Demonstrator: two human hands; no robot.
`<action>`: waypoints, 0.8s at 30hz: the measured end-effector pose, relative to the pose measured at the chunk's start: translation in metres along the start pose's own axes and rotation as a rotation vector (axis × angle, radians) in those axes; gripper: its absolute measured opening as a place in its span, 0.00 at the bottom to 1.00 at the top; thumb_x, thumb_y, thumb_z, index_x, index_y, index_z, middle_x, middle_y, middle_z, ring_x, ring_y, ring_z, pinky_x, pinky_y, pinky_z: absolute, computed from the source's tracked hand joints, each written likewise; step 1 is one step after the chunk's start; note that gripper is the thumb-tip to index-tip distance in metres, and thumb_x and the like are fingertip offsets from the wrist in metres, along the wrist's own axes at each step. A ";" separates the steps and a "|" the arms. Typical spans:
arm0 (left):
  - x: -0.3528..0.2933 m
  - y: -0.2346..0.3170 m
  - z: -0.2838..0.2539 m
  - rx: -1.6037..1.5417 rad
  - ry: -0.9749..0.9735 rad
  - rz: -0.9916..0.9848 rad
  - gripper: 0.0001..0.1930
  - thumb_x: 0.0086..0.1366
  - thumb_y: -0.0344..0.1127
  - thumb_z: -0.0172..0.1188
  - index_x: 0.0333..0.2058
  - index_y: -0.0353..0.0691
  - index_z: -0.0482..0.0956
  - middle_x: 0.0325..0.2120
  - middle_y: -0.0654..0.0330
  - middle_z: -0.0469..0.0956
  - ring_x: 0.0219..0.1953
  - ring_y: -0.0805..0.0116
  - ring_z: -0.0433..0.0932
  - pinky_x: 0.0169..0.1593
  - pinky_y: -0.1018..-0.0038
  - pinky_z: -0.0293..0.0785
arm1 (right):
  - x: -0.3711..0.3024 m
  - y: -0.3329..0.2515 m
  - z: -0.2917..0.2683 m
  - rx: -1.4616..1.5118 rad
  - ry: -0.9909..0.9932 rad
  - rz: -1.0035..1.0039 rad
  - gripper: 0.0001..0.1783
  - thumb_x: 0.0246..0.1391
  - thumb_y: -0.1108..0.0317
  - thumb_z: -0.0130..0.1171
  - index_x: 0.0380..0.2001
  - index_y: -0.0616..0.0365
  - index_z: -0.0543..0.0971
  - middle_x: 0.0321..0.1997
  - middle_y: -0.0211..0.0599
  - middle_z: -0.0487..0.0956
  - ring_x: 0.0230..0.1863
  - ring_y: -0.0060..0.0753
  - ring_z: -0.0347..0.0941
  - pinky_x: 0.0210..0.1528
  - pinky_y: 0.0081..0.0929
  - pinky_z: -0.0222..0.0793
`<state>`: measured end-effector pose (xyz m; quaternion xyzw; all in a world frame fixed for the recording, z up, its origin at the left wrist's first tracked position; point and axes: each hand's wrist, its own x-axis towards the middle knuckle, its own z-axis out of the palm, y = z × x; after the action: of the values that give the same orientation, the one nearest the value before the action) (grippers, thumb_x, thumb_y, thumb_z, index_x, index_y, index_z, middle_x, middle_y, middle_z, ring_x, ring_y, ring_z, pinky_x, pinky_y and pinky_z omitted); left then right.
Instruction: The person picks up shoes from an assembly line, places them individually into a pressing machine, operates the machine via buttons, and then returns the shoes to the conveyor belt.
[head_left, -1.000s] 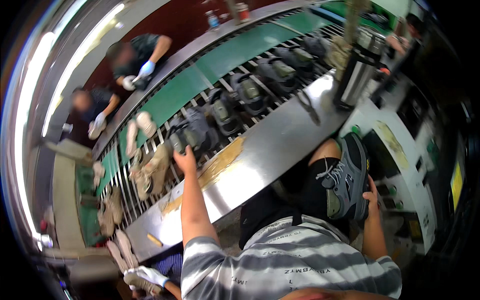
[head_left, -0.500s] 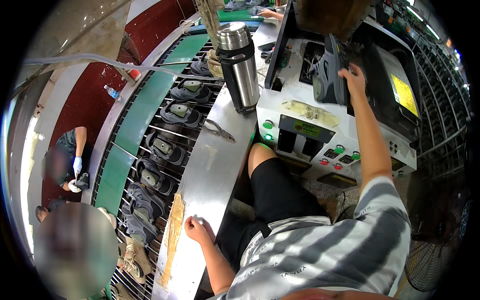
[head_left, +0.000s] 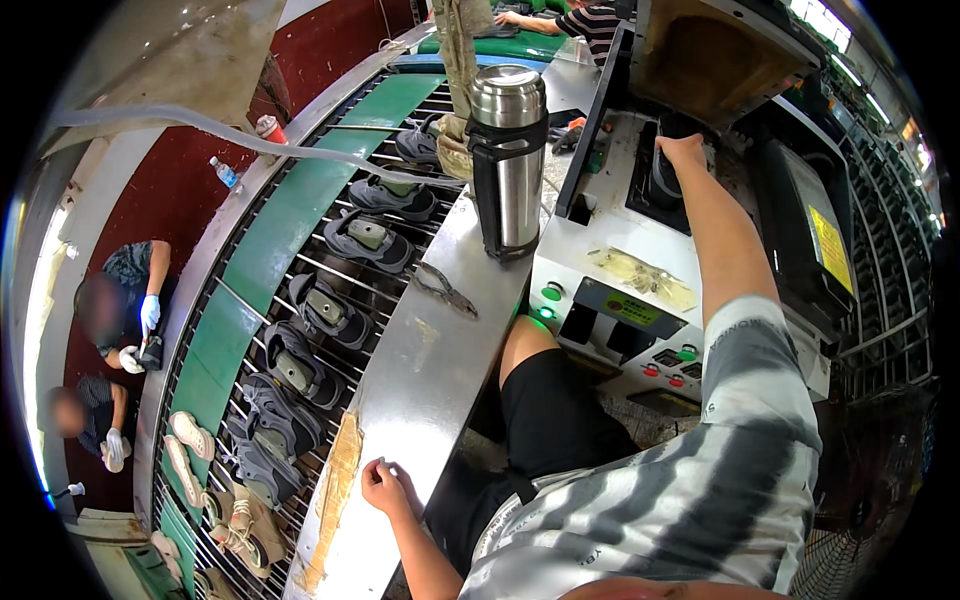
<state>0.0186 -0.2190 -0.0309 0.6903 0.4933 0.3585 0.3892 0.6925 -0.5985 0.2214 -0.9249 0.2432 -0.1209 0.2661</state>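
Observation:
My right hand [head_left: 682,152] reaches into the white machine [head_left: 610,270] and is closed on a dark grey shoe [head_left: 662,183]. The shoe stands sole-down in the machine's black recess, its top partly covered by my hand. Over the metal ledge [head_left: 410,400], my left hand [head_left: 384,488] is held with its fingers curled together. Whether anything small is in them is hidden. Several grey shoes [head_left: 368,240] lie on the roller conveyor [head_left: 335,180] beside the ledge.
A steel thermos [head_left: 515,180] and pliers [head_left: 445,290] rest on the ledge. The machine's raised lid [head_left: 710,60] hangs above my right hand. Beige shoes [head_left: 250,530] sit at the near end of the conveyor. Two gloved people [head_left: 135,300] work across it; another person works at the far end.
My right hand has brought the grey shoe from above the machine down into its recess, turning it upright. My left hand stays over the ledge. The view has shifted slightly.

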 end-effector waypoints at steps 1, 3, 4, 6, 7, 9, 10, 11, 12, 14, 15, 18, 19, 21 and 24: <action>0.001 0.000 0.000 -0.005 0.000 -0.018 0.07 0.57 0.27 0.54 0.31 0.32 0.79 0.25 0.56 0.79 0.27 0.68 0.76 0.34 0.74 0.73 | -0.001 -0.002 0.002 -0.019 0.014 0.008 0.52 0.32 0.51 0.66 0.60 0.61 0.56 0.57 0.56 0.71 0.57 0.54 0.69 0.58 0.46 0.65; 0.003 0.002 -0.002 -0.016 0.004 -0.052 0.07 0.57 0.27 0.54 0.31 0.32 0.79 0.25 0.57 0.79 0.27 0.68 0.76 0.34 0.74 0.73 | -0.002 -0.005 0.006 -0.059 0.015 0.031 0.52 0.33 0.51 0.66 0.62 0.58 0.55 0.57 0.53 0.71 0.57 0.53 0.69 0.58 0.48 0.65; 0.003 0.003 -0.002 -0.008 0.003 -0.039 0.07 0.57 0.27 0.53 0.31 0.32 0.79 0.25 0.57 0.79 0.27 0.68 0.76 0.34 0.74 0.73 | -0.006 -0.005 0.006 -0.067 0.008 0.032 0.52 0.34 0.51 0.66 0.62 0.58 0.55 0.57 0.53 0.72 0.57 0.53 0.70 0.58 0.48 0.65; 0.002 0.004 -0.002 0.005 0.007 -0.012 0.08 0.56 0.27 0.53 0.31 0.33 0.80 0.25 0.57 0.79 0.27 0.69 0.76 0.34 0.74 0.73 | -0.013 -0.006 0.003 -0.079 -0.006 0.031 0.53 0.34 0.51 0.66 0.62 0.57 0.55 0.57 0.52 0.72 0.57 0.52 0.70 0.57 0.49 0.65; 0.002 0.004 -0.003 0.012 0.008 -0.005 0.08 0.56 0.27 0.53 0.31 0.33 0.80 0.25 0.57 0.79 0.27 0.68 0.76 0.34 0.74 0.73 | -0.013 -0.005 0.004 -0.075 -0.019 0.035 0.52 0.36 0.50 0.66 0.62 0.57 0.55 0.58 0.51 0.71 0.58 0.52 0.69 0.58 0.49 0.65; 0.001 0.006 -0.004 0.029 0.007 0.009 0.08 0.56 0.28 0.54 0.31 0.33 0.80 0.25 0.57 0.79 0.27 0.68 0.76 0.34 0.74 0.73 | -0.012 0.001 0.003 -0.069 -0.044 0.045 0.50 0.38 0.49 0.65 0.63 0.55 0.55 0.59 0.50 0.69 0.59 0.51 0.68 0.58 0.48 0.64; 0.000 0.008 -0.003 0.043 0.024 0.010 0.08 0.56 0.29 0.54 0.32 0.34 0.80 0.25 0.57 0.79 0.27 0.67 0.76 0.35 0.73 0.73 | -0.011 0.001 0.002 -0.078 -0.051 0.032 0.49 0.39 0.48 0.64 0.63 0.54 0.56 0.60 0.50 0.68 0.60 0.50 0.67 0.59 0.48 0.64; -0.001 0.011 -0.001 0.058 0.039 0.012 0.08 0.56 0.29 0.54 0.32 0.34 0.80 0.26 0.57 0.79 0.28 0.67 0.76 0.35 0.73 0.73 | -0.010 0.001 0.001 -0.087 -0.058 0.022 0.49 0.40 0.47 0.63 0.63 0.53 0.56 0.61 0.49 0.67 0.60 0.50 0.66 0.59 0.48 0.63; -0.001 0.016 -0.001 0.074 0.060 0.015 0.08 0.56 0.29 0.54 0.32 0.34 0.80 0.26 0.57 0.79 0.28 0.67 0.76 0.35 0.73 0.73 | -0.019 -0.003 -0.002 -0.093 -0.069 0.008 0.48 0.41 0.46 0.62 0.63 0.53 0.56 0.62 0.49 0.66 0.61 0.49 0.65 0.59 0.48 0.63; -0.003 0.021 0.003 0.105 -0.008 -0.048 0.10 0.58 0.30 0.54 0.37 0.34 0.79 0.32 0.56 0.79 0.33 0.66 0.77 0.38 0.71 0.73 | -0.033 0.005 -0.011 -0.109 -0.091 -0.112 0.40 0.44 0.45 0.59 0.59 0.50 0.64 0.62 0.47 0.65 0.61 0.50 0.64 0.59 0.47 0.62; -0.006 0.020 0.014 -0.099 -0.028 -0.129 0.11 0.59 0.29 0.54 0.40 0.33 0.77 0.36 0.55 0.79 0.36 0.66 0.76 0.39 0.71 0.73 | -0.036 0.015 -0.015 -0.113 -0.096 -0.205 0.38 0.44 0.45 0.58 0.57 0.50 0.67 0.61 0.47 0.67 0.61 0.51 0.64 0.59 0.47 0.62; -0.015 -0.009 0.079 -0.358 -0.184 -0.063 0.15 0.61 0.28 0.53 0.48 0.32 0.73 0.43 0.52 0.76 0.43 0.64 0.75 0.46 0.70 0.72 | -0.053 0.061 -0.023 0.015 -0.032 -0.544 0.25 0.44 0.48 0.60 0.43 0.50 0.77 0.48 0.45 0.76 0.54 0.52 0.69 0.55 0.43 0.66; -0.028 0.011 0.099 -0.280 -0.277 0.016 0.17 0.62 0.29 0.54 0.49 0.32 0.72 0.45 0.52 0.75 0.44 0.64 0.74 0.48 0.70 0.71 | -0.079 0.080 -0.037 0.076 0.052 -0.644 0.22 0.43 0.53 0.62 0.41 0.52 0.77 0.46 0.43 0.76 0.51 0.50 0.70 0.52 0.40 0.67; -0.058 0.071 0.146 -0.244 -0.460 0.120 0.20 0.63 0.31 0.54 0.53 0.31 0.68 0.49 0.51 0.72 0.48 0.62 0.73 0.53 0.69 0.68 | -0.100 0.130 -0.052 0.277 0.169 -0.923 0.15 0.42 0.67 0.64 0.36 0.55 0.76 0.42 0.41 0.76 0.48 0.45 0.71 0.51 0.36 0.67; -0.086 0.126 0.202 -0.468 -0.752 -0.010 0.26 0.67 0.37 0.49 0.61 0.32 0.59 0.59 0.51 0.61 0.59 0.61 0.62 0.60 0.68 0.59 | -0.143 0.193 -0.089 0.227 0.191 -0.977 0.13 0.40 0.71 0.63 0.33 0.55 0.75 0.41 0.39 0.76 0.49 0.46 0.70 0.51 0.37 0.65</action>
<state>0.2247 -0.3649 -0.0171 0.6638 0.2262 0.1825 0.6891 0.4653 -0.7061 0.1753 -0.8807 -0.2092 -0.3408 0.2541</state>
